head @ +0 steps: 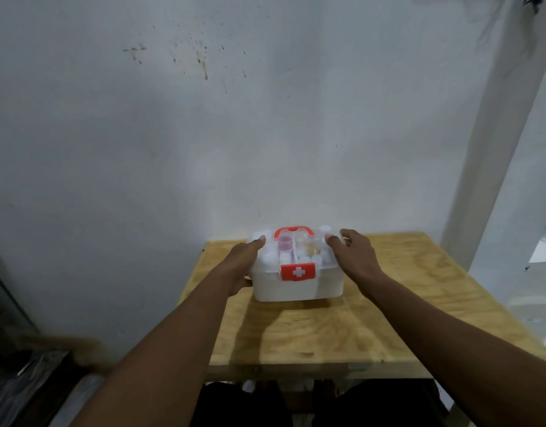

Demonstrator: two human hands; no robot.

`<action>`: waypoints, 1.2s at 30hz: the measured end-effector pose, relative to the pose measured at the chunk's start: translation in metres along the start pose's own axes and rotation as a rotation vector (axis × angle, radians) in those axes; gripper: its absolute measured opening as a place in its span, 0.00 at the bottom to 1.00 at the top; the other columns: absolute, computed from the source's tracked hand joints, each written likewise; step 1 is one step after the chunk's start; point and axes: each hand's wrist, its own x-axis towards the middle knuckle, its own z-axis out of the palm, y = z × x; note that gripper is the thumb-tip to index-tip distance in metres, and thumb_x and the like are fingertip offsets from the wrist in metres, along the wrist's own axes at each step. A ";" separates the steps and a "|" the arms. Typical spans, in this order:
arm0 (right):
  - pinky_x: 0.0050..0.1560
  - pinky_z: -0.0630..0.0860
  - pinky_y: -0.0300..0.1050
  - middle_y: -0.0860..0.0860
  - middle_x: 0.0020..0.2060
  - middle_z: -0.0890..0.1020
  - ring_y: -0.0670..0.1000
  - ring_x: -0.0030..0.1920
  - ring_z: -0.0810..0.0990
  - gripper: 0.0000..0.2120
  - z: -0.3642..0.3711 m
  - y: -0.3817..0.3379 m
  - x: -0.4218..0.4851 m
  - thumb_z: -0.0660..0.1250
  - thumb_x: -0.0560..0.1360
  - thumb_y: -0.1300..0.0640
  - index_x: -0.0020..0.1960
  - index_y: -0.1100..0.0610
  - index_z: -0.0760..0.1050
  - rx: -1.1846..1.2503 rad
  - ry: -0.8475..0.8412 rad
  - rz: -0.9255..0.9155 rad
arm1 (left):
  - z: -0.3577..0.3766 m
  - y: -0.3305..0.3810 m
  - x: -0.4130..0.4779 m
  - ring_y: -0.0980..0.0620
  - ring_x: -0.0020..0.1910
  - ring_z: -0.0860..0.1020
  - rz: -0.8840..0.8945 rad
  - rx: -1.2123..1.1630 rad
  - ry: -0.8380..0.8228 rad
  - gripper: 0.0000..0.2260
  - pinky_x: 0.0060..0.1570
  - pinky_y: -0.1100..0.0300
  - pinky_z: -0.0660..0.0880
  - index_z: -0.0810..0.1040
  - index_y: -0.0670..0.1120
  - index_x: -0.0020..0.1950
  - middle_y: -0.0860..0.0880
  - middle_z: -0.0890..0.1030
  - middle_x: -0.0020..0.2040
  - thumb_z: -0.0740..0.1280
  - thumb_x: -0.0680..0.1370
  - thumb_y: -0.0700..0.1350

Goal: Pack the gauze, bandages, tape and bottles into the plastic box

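A white plastic box (pixel 299 286) with a red latch bearing a white cross (pixel 298 271) and a red handle (pixel 293 231) stands at the far side of the wooden table (pixel 342 328). Its clear lid is down, and through it show several white bottle caps and a pink-capped bottle (pixel 285 244). My left hand (pixel 244 263) grips the box's left side, thumb on the lid. On the right edge of the lid rests my right hand (pixel 355 257), fingers curled over it. Gauze, bandages and tape are not distinguishable.
The table stands against a stained white wall (pixel 204 134). A white pillar (pixel 493 180) rises at the right. Dark clutter lies on the floor at lower left (pixel 25 380). My knees show under the table's near edge.
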 end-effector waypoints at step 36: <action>0.72 0.66 0.55 0.58 0.76 0.65 0.60 0.74 0.66 0.31 0.006 0.029 0.158 0.56 0.81 0.42 0.77 0.60 0.59 -0.228 -0.078 0.052 | 0.064 0.046 0.146 0.40 0.73 0.69 0.210 0.662 0.155 0.35 0.71 0.46 0.69 0.59 0.43 0.80 0.42 0.67 0.78 0.56 0.81 0.65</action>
